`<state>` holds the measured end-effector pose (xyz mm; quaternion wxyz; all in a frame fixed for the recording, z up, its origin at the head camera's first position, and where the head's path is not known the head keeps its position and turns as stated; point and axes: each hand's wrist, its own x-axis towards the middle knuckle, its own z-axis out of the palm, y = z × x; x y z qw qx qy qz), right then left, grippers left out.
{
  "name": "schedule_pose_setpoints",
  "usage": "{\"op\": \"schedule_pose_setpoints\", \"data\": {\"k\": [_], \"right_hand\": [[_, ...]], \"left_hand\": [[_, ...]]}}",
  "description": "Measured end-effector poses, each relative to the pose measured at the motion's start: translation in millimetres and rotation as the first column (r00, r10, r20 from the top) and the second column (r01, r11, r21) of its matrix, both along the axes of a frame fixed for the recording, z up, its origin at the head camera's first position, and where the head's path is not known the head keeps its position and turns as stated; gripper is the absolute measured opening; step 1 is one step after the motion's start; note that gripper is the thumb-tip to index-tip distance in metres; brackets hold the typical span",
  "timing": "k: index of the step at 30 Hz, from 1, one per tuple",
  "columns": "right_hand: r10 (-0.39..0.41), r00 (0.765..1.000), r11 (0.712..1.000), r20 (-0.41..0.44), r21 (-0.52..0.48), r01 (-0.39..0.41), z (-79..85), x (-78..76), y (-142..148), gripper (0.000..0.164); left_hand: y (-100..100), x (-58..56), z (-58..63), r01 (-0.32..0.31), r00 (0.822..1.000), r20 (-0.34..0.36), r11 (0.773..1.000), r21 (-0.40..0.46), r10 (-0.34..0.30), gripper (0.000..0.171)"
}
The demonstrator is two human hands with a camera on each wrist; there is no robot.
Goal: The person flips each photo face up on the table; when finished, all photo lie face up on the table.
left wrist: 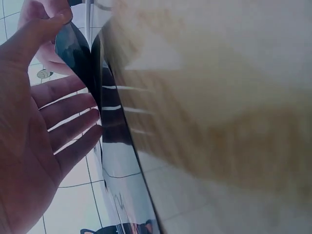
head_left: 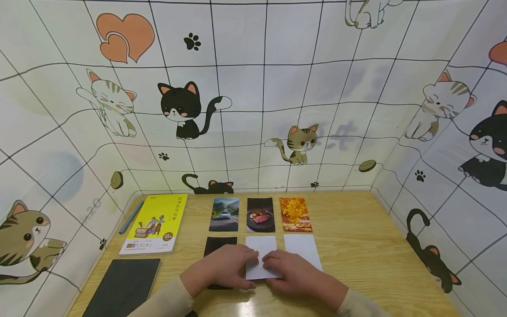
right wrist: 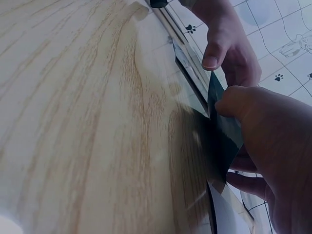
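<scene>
Both hands are at a white-topped card (head_left: pixel 261 269) in the middle of the front row. Its underside looks dark teal in the right wrist view, and the card (right wrist: pixel 226 129) bends up at the near side. My right hand (head_left: pixel 295 273) pinches its right part, thumb underneath and fingertips on top. At the left edge, my left hand (head_left: pixel 227 266) holds the card between thumb and fingers. A black card (head_left: pixel 218 244) lies partly hidden under the left hand. Beyond the right hand is another white card (head_left: pixel 303 248).
Behind stand three picture cards in a row: a car on a road (head_left: pixel 224 214), a meat dish (head_left: pixel 260 215) and yellow autumn trees (head_left: pixel 295 214). On the left lie a yellow book (head_left: pixel 158 220), a blue pen (head_left: pixel 131 217) and a black notebook (head_left: pixel 124 284). Cat-patterned cloth surrounds the wooden table (head_left: pixel 364 246).
</scene>
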<state>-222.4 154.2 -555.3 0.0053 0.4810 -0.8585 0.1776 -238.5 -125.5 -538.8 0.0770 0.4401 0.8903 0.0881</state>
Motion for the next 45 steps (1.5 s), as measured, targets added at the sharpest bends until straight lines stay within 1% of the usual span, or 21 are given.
{"op": "schedule_pose_setpoints", "data": {"k": [4, 7, 9, 12, 16, 18, 21, 24, 26, 29, 31, 34, 36, 39, 42, 45], "right_hand": [[-0.003, 0.999, 1.0, 0.049, -0.015, 0.004, -0.4, -1.9, 1.8, 0.027], [-0.008, 0.995, 0.999, 0.096, -0.031, 0.011, -0.7, -3.0, 2.3, 0.027], [-0.002, 0.995, 0.999, 0.104, -0.053, 0.008, -1.0, -4.0, 2.1, 0.025], [0.003, 0.994, 0.997, 0.11, -0.083, 0.006, -1.7, -5.5, 1.5, 0.023], [0.006, 0.993, 0.992, 0.122, -0.126, 0.009, -3.5, -6.2, 1.4, 0.021], [0.013, 0.992, 0.986, 0.123, -0.165, 0.008, -4.6, -5.5, 1.9, 0.023], [0.034, 0.996, 0.968, 0.081, -0.252, -0.013, -6.4, -4.1, 3.2, 0.026], [0.062, 0.998, 0.932, 0.004, -0.358, -0.056, -7.6, -3.4, 3.5, 0.028], [0.071, 0.997, 0.9, -0.018, -0.43, -0.072, -7.0, -3.0, 3.1, 0.028], [0.067, 0.998, 0.857, -0.002, -0.512, -0.059, -4.4, -2.4, 1.9, 0.03], [0.053, 0.998, 0.838, 0.045, -0.546, -0.02, -2.2, -1.8, 1.2, 0.027], [0.015, 0.994, 0.823, 0.105, -0.567, 0.048, 1.6, -2.1, -0.2, 0.023], [-0.011, 0.99, 0.816, 0.139, -0.571, 0.09, 4.2, -2.5, -1.0, 0.019], [-0.033, 0.985, 0.81, 0.171, -0.573, 0.126, 8.3, -3.6, -1.8, 0.016], [-0.042, 0.984, 0.805, 0.174, -0.577, 0.137, 12.5, -5.1, -1.9, 0.018], [-0.065, 0.983, 0.805, 0.173, -0.573, 0.155, 17.3, -7.1, -2.2, 0.021]], "left_hand": [[-0.9, 4.4, 0.4, -0.011, 0.999, 0.039, 1.0, 0.027, 0.01, 0.062], [-0.4, 6.2, -1.7, -0.004, 0.998, 0.057, 0.997, 0.082, -0.001, 0.05], [0.9, 6.9, -3.5, 0.007, 0.998, 0.06, 0.991, 0.131, -0.015, 0.043], [3.1, 7.5, -5.2, 0.015, 0.998, 0.057, 0.983, 0.185, -0.026, 0.034], [5.4, 7.4, -5.3, -0.004, 0.998, 0.066, 0.978, 0.209, -0.01, 0.025], [6.0, 7.2, -5.1, -0.009, 0.998, 0.066, 0.975, 0.223, -0.006, 0.021], [5.8, 6.9, -4.4, -0.008, 0.998, 0.068, 0.964, 0.266, -0.011, 0.015], [5.0, 6.1, -3.9, -0.031, 0.994, 0.11, 0.944, 0.327, -0.005, 0.013], [4.7, 5.4, -3.4, -0.056, 0.989, 0.147, 0.931, 0.361, 0.003, 0.013], [5.0, 4.3, -1.8, -0.092, 0.981, 0.191, 0.913, 0.397, 0.016, 0.012], [5.5, 3.2, -1.2, -0.113, 0.978, 0.208, 0.901, 0.419, 0.025, 0.01], [6.4, 1.3, -1.4, -0.164, 0.965, 0.261, 0.87, 0.466, 0.042, 0.007], [6.8, -0.3, -2.0, -0.207, 0.951, 0.304, 0.842, 0.497, 0.055, 0.008], [6.6, -1.8, -2.9, -0.265, 0.931, 0.359, 0.801, 0.537, 0.068, 0.008], [5.9, -2.4, -3.0, -0.289, 0.926, 0.37, 0.775, 0.562, 0.076, 0.008], [5.2, -2.7, -2.7, -0.299, 0.927, 0.365, 0.763, 0.573, 0.089, 0.009]]}}
